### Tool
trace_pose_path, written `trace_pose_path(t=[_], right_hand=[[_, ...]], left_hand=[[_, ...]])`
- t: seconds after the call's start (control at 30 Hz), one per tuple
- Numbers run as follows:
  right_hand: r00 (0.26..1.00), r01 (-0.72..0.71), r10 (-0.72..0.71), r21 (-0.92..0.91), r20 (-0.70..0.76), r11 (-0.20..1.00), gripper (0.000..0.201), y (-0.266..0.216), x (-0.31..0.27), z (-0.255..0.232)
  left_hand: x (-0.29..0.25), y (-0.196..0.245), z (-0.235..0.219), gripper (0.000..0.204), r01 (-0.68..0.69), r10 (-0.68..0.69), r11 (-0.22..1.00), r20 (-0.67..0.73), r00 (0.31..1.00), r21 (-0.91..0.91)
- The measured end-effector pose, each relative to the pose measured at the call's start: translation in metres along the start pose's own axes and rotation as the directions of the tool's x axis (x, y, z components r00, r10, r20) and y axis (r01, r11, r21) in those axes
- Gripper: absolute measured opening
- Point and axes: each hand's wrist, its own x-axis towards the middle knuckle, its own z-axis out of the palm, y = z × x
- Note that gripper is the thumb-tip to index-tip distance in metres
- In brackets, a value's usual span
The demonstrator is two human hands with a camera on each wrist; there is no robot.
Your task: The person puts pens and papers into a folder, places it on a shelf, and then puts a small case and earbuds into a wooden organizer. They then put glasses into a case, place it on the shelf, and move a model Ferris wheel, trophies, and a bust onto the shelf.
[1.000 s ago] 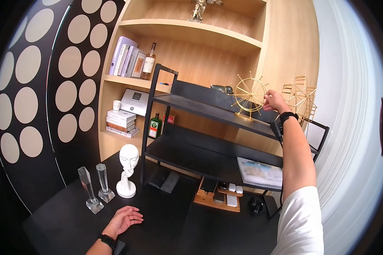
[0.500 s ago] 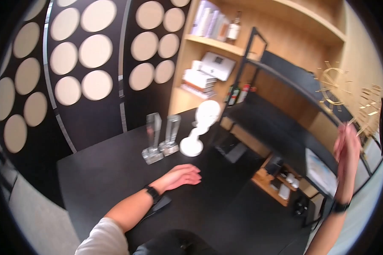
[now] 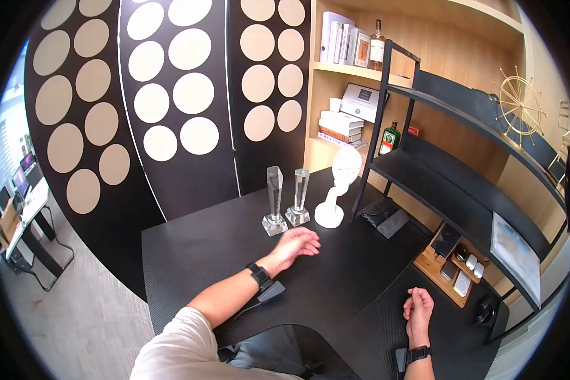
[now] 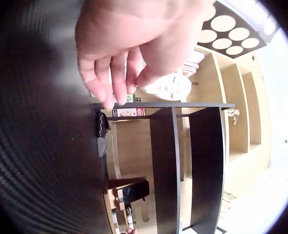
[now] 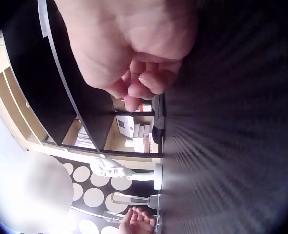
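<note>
My left hand (image 3: pixel 296 246) rests over the black desk (image 3: pixel 335 288), fingers relaxed and holding nothing. Just beyond it stand two clear crystal trophies (image 3: pixel 274 197) and a white sculpture of a face on a hand (image 3: pixel 346 170). Lower down on the right is my right hand (image 3: pixel 418 310), its fingers loosely curled; the right wrist view shows nothing between those fingers (image 5: pixel 140 90). It lies nearest the wooden organizer (image 3: pixel 432 263), which holds earbud cases and other small devices. A gold wheel ornament (image 3: pixel 520 107) stands on the rack's top shelf, away from both hands.
A black two-tier rack (image 3: pixel 434 168) spans the desk's right back side, with a flat picture-covered item (image 3: pixel 516 253) on its lower shelf. A dark folded pouch (image 3: pixel 386 217) lies beneath. Behind are a wooden bookcase (image 3: pixel 341 68) and a dotted black partition (image 3: pixel 183 158).
My right hand has come away from the gold wheel ornament and down to the desk. The head view has swung left. My left hand remains relaxed at the desk.
</note>
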Motion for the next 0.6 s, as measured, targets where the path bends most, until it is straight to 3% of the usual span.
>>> trace_pose_path(t=[0.07, 0.13, 0.17, 0.23, 0.27, 0.3, 0.37, 0.4, 0.43, 0.5, 0.53, 0.6], right_hand=[[0.999, 0.027, -0.026, -0.052, 0.024, 0.998, 0.022, 0.001, -0.001, -0.001], [0.998, 0.048, -0.044, -0.096, 0.043, 0.994, 0.021, 0.004, -0.002, 0.001], [0.997, 0.068, -0.06, -0.157, 0.055, 0.985, 0.019, 0.005, -0.002, 0.003], [0.995, 0.089, -0.077, -0.206, 0.063, 0.974, 0.018, 0.005, -0.004, 0.005], [0.993, 0.112, -0.095, -0.254, 0.075, 0.961, 0.017, 0.004, -0.006, 0.007], [0.99, 0.134, -0.113, -0.302, 0.088, 0.944, 0.017, 0.003, -0.007, 0.008], [0.991, 0.121, -0.098, -0.303, 0.09, 0.945, 0.016, -0.001, -0.008, 0.009], [0.992, 0.112, -0.086, -0.307, 0.097, 0.945, 0.016, -0.002, -0.008, 0.007], [0.992, 0.111, -0.088, -0.303, 0.088, 0.947, 0.016, 0.0, -0.008, 0.005], [0.991, 0.107, -0.08, -0.269, 0.108, 0.957, 0.016, 0.005, -0.005, 0.003], [0.991, 0.109, -0.084, -0.267, 0.103, 0.958, 0.016, 0.004, -0.005, 0.003], [0.995, 0.06, -0.035, -0.263, 0.098, 0.963, 0.015, 0.0, -0.005, 0.004]], left_hand=[[-0.009, 0.012, -0.018, 0.014, -0.197, 0.204, 0.979, -0.226, 0.953, 0.056], [-0.012, 0.018, -0.039, 0.008, -0.417, 0.489, 0.872, -0.428, 0.76, 0.255], [-0.006, 0.018, -0.058, 0.017, -0.437, 0.57, 0.821, -0.47, 0.674, 0.369], [0.0, 0.025, -0.077, 0.043, -0.29, 0.648, 0.736, -0.513, 0.563, 0.611], [0.003, 0.03, -0.079, 0.062, -0.19, 0.602, 0.75, -0.534, 0.594, 0.634], [0.005, 0.035, -0.081, 0.062, -0.19, 0.605, 0.744, -0.526, 0.598, 0.64], [0.012, 0.034, -0.085, 0.069, -0.114, 0.634, 0.563, -0.339, 0.695, 0.819], [0.019, 0.031, -0.087, 0.059, -0.144, 0.682, 0.494, -0.279, 0.676, 0.858], [0.031, 0.024, -0.099, 0.059, -0.149, 0.682, 0.489, -0.27, 0.68, 0.859], [0.051, 0.012, -0.125, 0.041, -0.189, 0.546, 0.657, -0.288, 0.786, 0.73], [0.053, 0.012, -0.121, 0.025, -0.186, 0.553, 0.684, -0.336, 0.762, 0.705], [0.052, 0.015, -0.119, 0.025, -0.14, 0.549, 0.659, -0.346, 0.76, 0.739]])
